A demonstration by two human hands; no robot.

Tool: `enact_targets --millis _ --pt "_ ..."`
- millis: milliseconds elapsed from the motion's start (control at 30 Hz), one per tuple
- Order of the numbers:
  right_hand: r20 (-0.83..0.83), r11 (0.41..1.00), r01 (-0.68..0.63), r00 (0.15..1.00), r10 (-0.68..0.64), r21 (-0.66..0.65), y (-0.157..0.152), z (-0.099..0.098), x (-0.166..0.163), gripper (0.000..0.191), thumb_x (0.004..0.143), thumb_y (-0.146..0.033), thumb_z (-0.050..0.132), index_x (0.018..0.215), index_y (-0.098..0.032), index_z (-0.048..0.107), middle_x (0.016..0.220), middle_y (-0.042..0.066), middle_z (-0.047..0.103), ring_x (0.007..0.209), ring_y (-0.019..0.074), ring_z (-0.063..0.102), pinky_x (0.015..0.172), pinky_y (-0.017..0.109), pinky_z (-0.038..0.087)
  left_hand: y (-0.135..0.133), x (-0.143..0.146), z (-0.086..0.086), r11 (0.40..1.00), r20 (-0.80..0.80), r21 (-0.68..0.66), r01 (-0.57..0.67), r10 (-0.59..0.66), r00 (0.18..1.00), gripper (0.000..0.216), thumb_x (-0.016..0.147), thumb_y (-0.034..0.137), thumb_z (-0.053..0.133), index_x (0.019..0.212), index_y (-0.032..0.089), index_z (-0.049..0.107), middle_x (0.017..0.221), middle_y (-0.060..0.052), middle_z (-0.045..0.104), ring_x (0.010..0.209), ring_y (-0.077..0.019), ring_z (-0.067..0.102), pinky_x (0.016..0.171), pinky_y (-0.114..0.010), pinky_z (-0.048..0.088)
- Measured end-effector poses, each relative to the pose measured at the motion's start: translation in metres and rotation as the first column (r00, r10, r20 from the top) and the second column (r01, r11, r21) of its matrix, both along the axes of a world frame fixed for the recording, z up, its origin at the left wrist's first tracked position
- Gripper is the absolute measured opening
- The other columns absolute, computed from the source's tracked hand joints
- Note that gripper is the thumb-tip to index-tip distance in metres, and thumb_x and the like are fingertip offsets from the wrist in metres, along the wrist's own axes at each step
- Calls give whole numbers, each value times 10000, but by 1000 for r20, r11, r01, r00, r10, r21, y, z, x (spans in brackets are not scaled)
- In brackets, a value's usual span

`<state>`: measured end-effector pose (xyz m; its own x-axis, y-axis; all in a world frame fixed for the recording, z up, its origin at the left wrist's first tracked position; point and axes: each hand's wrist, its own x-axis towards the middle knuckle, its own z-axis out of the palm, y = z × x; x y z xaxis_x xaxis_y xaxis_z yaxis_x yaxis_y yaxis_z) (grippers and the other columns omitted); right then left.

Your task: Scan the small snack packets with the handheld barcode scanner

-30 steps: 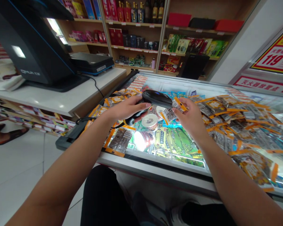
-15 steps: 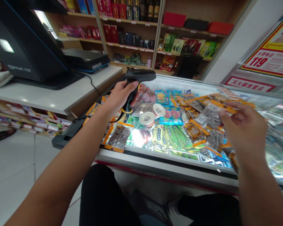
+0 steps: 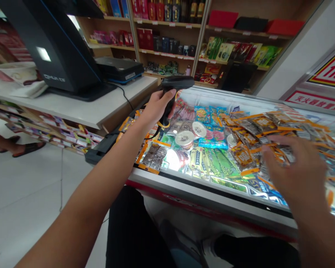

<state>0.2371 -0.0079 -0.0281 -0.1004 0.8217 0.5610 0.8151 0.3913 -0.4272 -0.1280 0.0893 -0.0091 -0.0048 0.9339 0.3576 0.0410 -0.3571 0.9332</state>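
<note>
My left hand [image 3: 155,108] is closed around the grip of a black barcode scanner [image 3: 176,83], held upright above the left end of a glass-topped chest freezer [image 3: 201,197]. Its cable trails down toward the counter. My right hand [image 3: 296,173] hovers over a heap of orange-edged snack packets [image 3: 254,124] lying on the freezer glass. Its fingers are spread and motion-blurred, and I see nothing in them. Under the glass lie frozen goods, among them round tubs [image 3: 184,138] and green packs [image 3: 212,162].
A white counter [image 3: 80,108] at the left carries a black till terminal [image 3: 58,48] and a flat black device [image 3: 120,69]. Wooden shelves [image 3: 184,37] of boxed goods line the back wall. Another person's sandalled foot [image 3: 25,149] stands on the tiled floor. My dark-trousered legs are below.
My left hand lifted the scanner from flat over the packets to upright. My right hand carried a snack packet off to the right and now shows spread fingers without it.
</note>
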Motion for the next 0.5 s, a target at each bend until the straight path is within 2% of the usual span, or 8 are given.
enact_targets --millis 33,67,100,167,233,367,433,500 --pt "11 999 -33 999 32 37 -1 0 -32 194 915 -394 623 1091 -319 657 1137 88 714 1136 379 637 1015 588 457 0 0 0 1000 5 4 2 -2 1000 374 954 548 549 862 185 538 622 23 591 403 -63 497 437 -213 382" --pt "44 984 -165 985 168 -73 0 -1 -63 181 938 -398 592 1052 -278 667 1084 75 733 1049 328 678 977 528 499 0 0 0 1000 14 6 1 -1 1000 383 947 559 558 869 185 543 619 22 591 400 -68 500 434 -218 381" --pt "38 943 -278 956 290 -182 2 -5 -91 212 956 -412 572 1046 -248 672 1066 71 740 1011 297 691 949 483 520 1 0 0 1000 26 8 -8 7 1000 396 936 575 568 874 184 547 612 21 590 396 -73 500 427 -223 376" --pt "76 870 -382 903 424 -312 10 -15 -138 314 973 -446 557 1149 -213 671 1171 96 717 1129 298 650 1008 460 494 2 -3 1 999 55 4 -44 43 998 429 908 614 585 873 187 556 600 19 586 386 -83 496 414 -231 364" --pt "168 848 -371 873 457 -379 21 -25 -171 452 984 -525 524 1249 -179 647 1258 151 665 1225 341 589 1034 496 466 4 -8 2 996 80 -16 -91 92 993 451 888 646 585 868 196 563 596 15 585 385 -92 494 410 -237 359" --pt "307 870 -259 861 405 -420 34 -32 -208 755 880 -753 540 1328 -149 613 1298 230 579 1261 443 517 996 589 448 11 -23 3 994 155 -23 -109 111 982 415 903 623 540 903 211 591 639 7 598 413 -92 491 411 -231 350" --pt "314 867 -263 855 413 -424 35 -33 -218 804 810 -765 633 1319 -143 613 1297 231 564 1234 441 519 981 577 454 13 -30 4 997 221 13 -81 77 972 399 918 593 515 911 204 601 656 9 585 418 -84 479 413 -223 337" --pt "284 854 -286 856 432 -436 34 -34 -222 752 786 -713 708 1287 -158 630 1266 202 579 1210 415 528 972 540 462 14 -32 5 997 260 42 -65 52 964 405 928 582 496 912 192 605 662 12 566 420 -81 474 414 -217 326"
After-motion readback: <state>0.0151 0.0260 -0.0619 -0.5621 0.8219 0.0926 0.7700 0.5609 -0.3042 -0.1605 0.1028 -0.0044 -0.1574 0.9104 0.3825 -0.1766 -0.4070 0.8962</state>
